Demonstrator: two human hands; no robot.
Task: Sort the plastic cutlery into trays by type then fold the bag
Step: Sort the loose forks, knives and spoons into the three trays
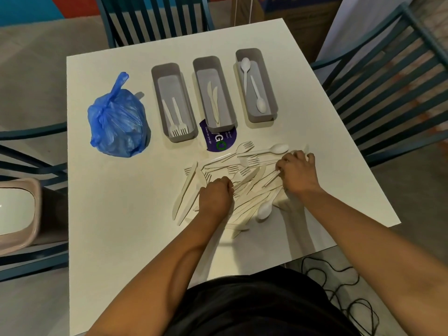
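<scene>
Head view shows a white table [121, 226] bearing three grey trays side by side, each with its long axis running away from the person. The left tray [173, 103] holds two forks with tines pointing toward the person. The middle tray [214, 94] holds two knives lying lengthwise and rests partly on a purple round sticker [219, 140]. The right tray [256, 84] holds two spoons, one bowl at the far end and one at the near end. A knotted blue plastic bag [118, 122] sits left of the trays. A loose pile of cutlery [237, 185] lies near the table's middle; its pieces point in mixed directions, many on diagonals. The left hand [215, 197] rests on the pile with fingers curled under; what it grips cannot be told. The right hand [297, 172] has curled fingers pinching thin cutlery handles at the pile's right side.
</scene>
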